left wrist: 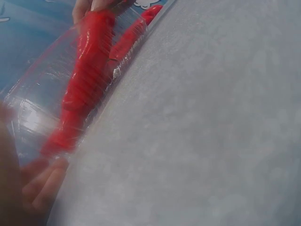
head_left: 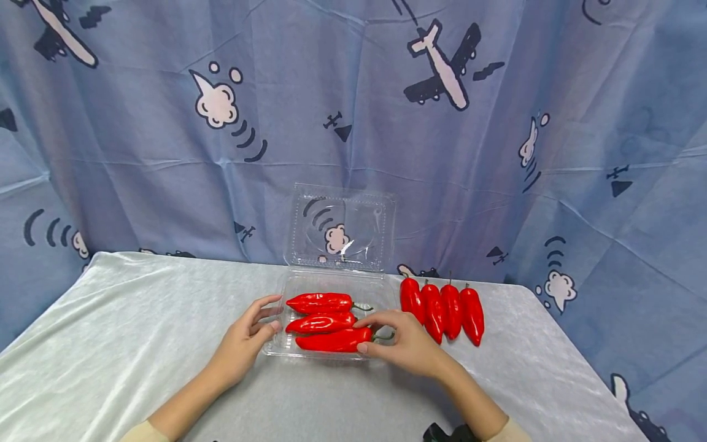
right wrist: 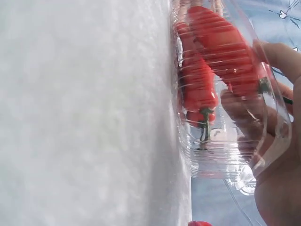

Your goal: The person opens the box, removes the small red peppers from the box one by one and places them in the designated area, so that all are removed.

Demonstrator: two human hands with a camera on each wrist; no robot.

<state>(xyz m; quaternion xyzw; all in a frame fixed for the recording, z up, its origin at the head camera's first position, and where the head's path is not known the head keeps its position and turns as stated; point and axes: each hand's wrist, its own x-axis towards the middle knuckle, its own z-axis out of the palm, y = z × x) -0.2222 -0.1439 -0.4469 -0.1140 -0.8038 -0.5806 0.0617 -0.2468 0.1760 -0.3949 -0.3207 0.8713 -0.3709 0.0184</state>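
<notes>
A clear plastic clamshell container (head_left: 270, 351) lies with its lid (head_left: 342, 227) raised, holding three long red peppers lengthwise. My left hand (head_left: 243, 344) rests its fingertips and thumb against the container's left rim. With thumb and fingers, my right hand (head_left: 405, 344) pinches the front red pepper (head_left: 331, 341) at its stem end. The right wrist view shows this pepper (right wrist: 223, 54) slanting through the ribbed wall, above another pepper (right wrist: 197, 84). Behind it in the tray lie the middle pepper (head_left: 320, 323) and the back pepper (head_left: 317, 302).
Several more red peppers (head_left: 453, 313) lie side by side just right of the container. A white cloth covers the table (head_left: 166, 319), and a blue printed curtain (head_left: 331, 73) hangs behind it. A small black object (head_left: 450, 433) shows beside the right forearm.
</notes>
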